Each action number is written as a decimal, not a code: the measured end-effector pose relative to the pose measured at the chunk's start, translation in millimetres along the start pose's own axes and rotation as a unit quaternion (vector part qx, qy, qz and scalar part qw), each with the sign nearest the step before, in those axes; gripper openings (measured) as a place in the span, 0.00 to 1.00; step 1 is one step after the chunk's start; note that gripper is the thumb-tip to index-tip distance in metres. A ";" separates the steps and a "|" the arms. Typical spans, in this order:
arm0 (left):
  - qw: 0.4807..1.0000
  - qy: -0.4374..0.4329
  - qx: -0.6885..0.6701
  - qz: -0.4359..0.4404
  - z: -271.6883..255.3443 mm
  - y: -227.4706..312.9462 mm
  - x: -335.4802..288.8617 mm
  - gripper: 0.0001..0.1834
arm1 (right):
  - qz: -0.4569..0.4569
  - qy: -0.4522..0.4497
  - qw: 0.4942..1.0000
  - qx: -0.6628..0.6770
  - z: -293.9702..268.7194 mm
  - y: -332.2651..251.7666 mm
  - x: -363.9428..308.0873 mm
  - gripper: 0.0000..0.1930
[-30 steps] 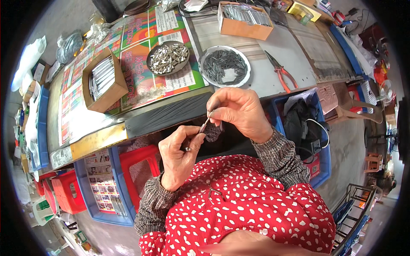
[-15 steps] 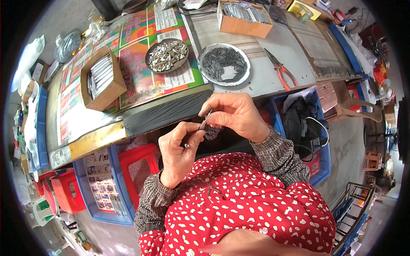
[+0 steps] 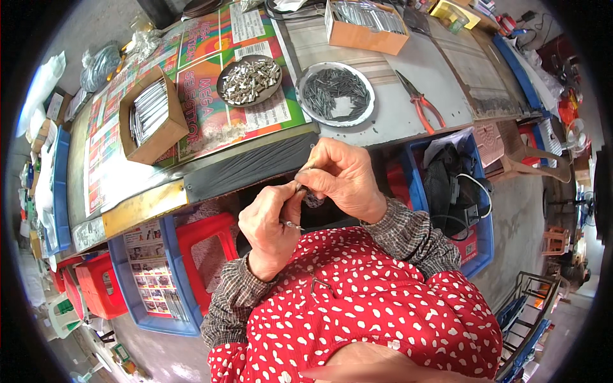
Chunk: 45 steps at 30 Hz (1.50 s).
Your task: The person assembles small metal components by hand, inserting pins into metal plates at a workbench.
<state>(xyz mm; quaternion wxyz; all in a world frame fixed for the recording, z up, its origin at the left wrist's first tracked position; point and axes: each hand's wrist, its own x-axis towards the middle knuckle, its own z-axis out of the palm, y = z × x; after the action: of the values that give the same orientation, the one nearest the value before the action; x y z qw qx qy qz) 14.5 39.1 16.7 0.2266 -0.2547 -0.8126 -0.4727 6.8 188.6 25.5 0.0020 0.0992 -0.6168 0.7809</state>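
Over my lap, just off the bench's front edge, both hands meet at their fingertips. My left hand (image 3: 271, 220) is closed, and a slim silvery metal piece (image 3: 292, 225) pokes out below its curled fingers. My right hand (image 3: 341, 179) pinches at the left fingertips; what lies between them is too small and covered to name. On the bench beyond stand a white-rimmed bowl (image 3: 302, 106) of thin dark pieces and a dark round dish (image 3: 225, 97) of short silvery metal pieces.
Red-handled pliers (image 3: 421, 105) lie right of the bowl. Cardboard boxes hold slim silvery items, one at left (image 3: 156, 143), one at the back (image 3: 364, 39). Below the bench are a blue crate with a black bag (image 3: 444, 185), another blue crate (image 3: 175, 319) and a red stool (image 3: 198, 239).
My right hand has shifted slightly left and closed in on the left fingertips. The thin silvery piece seen between them is now mostly covered, while the piece below my left fingers shows more.
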 end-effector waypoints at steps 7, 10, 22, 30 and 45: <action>0.999 -0.015 -0.019 -0.038 1.8 -1.0 3.7 0.09 | 0.033 0.031 0.999 -0.001 1.7 -4.5 1.8 0.07; 0.992 -0.049 -0.080 -0.086 -1.1 -2.5 2.5 0.08 | 0.042 0.000 0.999 0.014 -3.9 -5.2 2.7 0.07; 0.999 -0.001 -0.029 -0.018 4.5 -5.0 3.3 0.08 | -0.008 0.039 0.999 -0.037 4.3 -0.2 4.4 0.10; 0.968 -0.103 -0.177 -0.146 -3.7 -5.9 -0.6 0.07 | 0.030 -0.036 0.999 0.001 -9.0 -1.7 0.9 0.11; 0.962 -0.107 -0.193 -0.161 -3.3 -9.5 0.3 0.06 | 0.011 -0.032 0.999 -0.012 -3.6 -3.8 4.1 0.10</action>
<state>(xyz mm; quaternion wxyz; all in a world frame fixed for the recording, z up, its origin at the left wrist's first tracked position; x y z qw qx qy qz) 8.7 32.2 12.2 0.0060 -0.2084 -0.7554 -0.6212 2.7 192.5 29.1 -0.0248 0.1177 -0.6268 0.7699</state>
